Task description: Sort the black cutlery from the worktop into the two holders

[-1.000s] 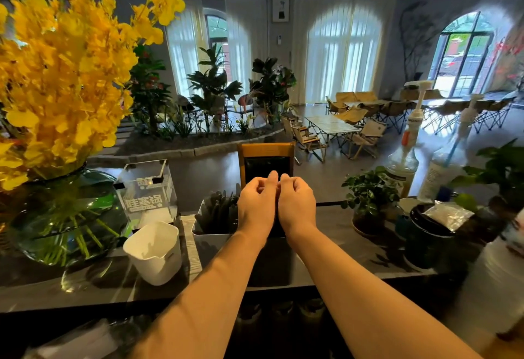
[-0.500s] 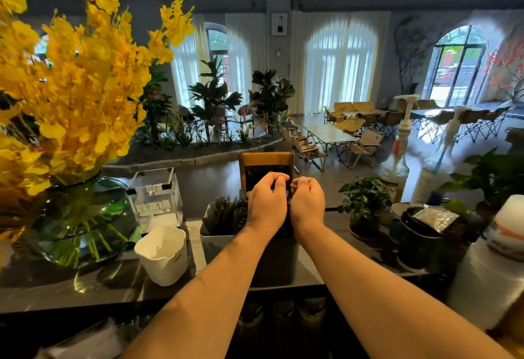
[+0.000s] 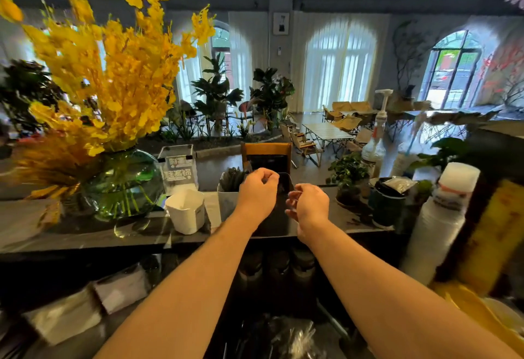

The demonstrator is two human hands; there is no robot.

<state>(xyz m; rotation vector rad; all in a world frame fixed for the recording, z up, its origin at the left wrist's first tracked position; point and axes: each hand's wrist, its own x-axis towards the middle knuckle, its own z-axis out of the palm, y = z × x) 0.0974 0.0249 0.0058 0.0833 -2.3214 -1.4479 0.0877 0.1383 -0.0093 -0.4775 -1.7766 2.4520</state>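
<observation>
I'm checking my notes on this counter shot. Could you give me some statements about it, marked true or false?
1. The yellow flowers stand in a green glass vase. True.
2. The white cup is full of cutlery. False: it looks empty.
3. Black cutlery stands in the pale holder beside the left hand. True.
4. Both hands lie flat on the worktop. False: the left hand and the right hand are raised above it, fingers curled.
5. The pump bottle stands left of the vase. False: it is far to the right.
</observation>
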